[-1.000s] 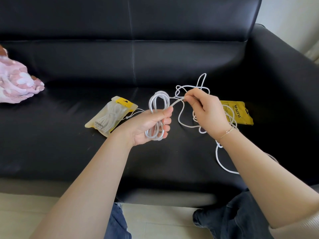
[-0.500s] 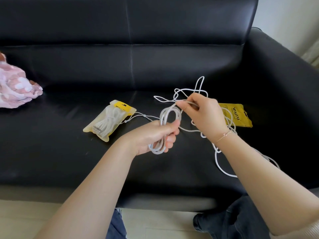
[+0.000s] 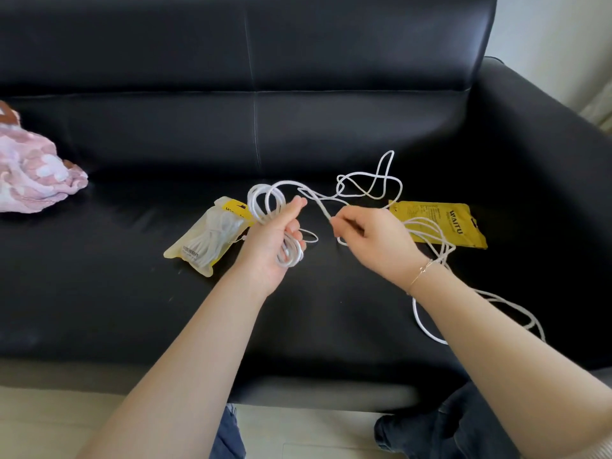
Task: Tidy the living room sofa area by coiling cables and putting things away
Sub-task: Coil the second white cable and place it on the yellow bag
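My left hand (image 3: 275, 240) grips a coil of white cable (image 3: 265, 203) above the black sofa seat (image 3: 99, 293); several loops stick out above the thumb and below the fingers. My right hand (image 3: 367, 240) pinches the loose strand just right of the coil. The rest of the white cable (image 3: 371, 183) lies tangled behind my right hand and trails under that forearm to the seat's front right. A clear pouch with a yellow header (image 3: 205, 240), holding another coiled cable, lies left of my left hand. An empty yellow pouch (image 3: 443, 223) lies flat to the right.
A pink and white cloth (image 3: 29, 173) is bunched at the seat's left end. The sofa armrest (image 3: 536, 160) rises on the right. My knees in dark trousers (image 3: 443, 425) sit by the sofa's front edge over a pale floor.
Another loop has gone onto the coil in my left hand. My right hand has slid down the strand away from the coil, drawing it out to the right.
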Demonstrator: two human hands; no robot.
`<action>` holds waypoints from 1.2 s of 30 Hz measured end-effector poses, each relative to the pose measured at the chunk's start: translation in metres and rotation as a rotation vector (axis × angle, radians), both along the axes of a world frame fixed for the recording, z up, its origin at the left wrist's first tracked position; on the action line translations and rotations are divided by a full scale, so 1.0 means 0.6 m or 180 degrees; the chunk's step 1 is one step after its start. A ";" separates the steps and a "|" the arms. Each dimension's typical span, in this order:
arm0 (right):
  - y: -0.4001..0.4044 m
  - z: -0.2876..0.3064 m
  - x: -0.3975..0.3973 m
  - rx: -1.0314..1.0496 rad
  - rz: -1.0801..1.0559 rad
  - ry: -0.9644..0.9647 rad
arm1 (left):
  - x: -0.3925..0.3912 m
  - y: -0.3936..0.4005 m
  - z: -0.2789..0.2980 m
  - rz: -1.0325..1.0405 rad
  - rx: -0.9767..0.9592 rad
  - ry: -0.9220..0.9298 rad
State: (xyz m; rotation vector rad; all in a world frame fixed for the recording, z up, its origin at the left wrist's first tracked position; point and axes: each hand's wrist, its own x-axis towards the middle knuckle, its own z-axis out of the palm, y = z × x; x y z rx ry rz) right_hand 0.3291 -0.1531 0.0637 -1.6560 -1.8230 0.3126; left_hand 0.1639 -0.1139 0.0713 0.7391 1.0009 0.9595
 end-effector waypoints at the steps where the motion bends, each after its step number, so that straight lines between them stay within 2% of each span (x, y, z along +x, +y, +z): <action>1: -0.003 0.000 -0.006 0.0032 0.0090 -0.0144 | 0.002 -0.002 -0.003 -0.0051 0.0040 0.0119; 5: -0.007 0.000 -0.017 0.0049 0.0296 -0.0456 | 0.011 -0.005 -0.009 -0.0257 0.0294 0.0479; 9: -0.007 0.004 -0.015 0.0039 0.0316 -0.0378 | 0.014 -0.005 -0.014 -0.0167 0.0317 0.0640; 12: -0.007 0.010 -0.007 -0.0254 0.0232 -0.0319 | 0.018 -0.007 -0.009 0.0061 0.0215 0.0700; 14: -0.007 0.012 0.001 -0.0519 0.0200 -0.0245 | 0.018 -0.004 -0.001 0.0359 -0.0040 0.0508; 17: -0.008 0.010 0.009 -0.0758 0.0271 -0.0115 | 0.013 0.003 0.008 0.0713 -0.0432 -0.0111; 21: -0.005 0.008 0.018 -0.0826 0.0298 -0.0191 | 0.007 0.005 0.014 0.0695 -0.0455 -0.0772; 25: -0.005 0.016 0.035 -0.1038 0.0365 0.0185 | 0.004 0.002 0.019 0.0856 -0.0459 -0.0691; 29: -0.006 0.022 0.058 -0.1290 0.0352 0.0041 | -0.004 0.010 0.021 0.1059 -0.0480 -0.0563; 31: -0.003 0.021 0.074 -0.1330 0.0260 -0.0052 | -0.014 0.014 0.022 0.1076 -0.0393 -0.0376; 34: -0.002 0.022 0.083 -0.1247 0.0333 0.0137 | -0.023 0.016 0.023 0.0982 0.0145 0.0896; 36: -0.005 0.026 0.072 -0.1102 0.0532 0.0327 | -0.024 0.013 0.023 0.0798 0.0606 0.1508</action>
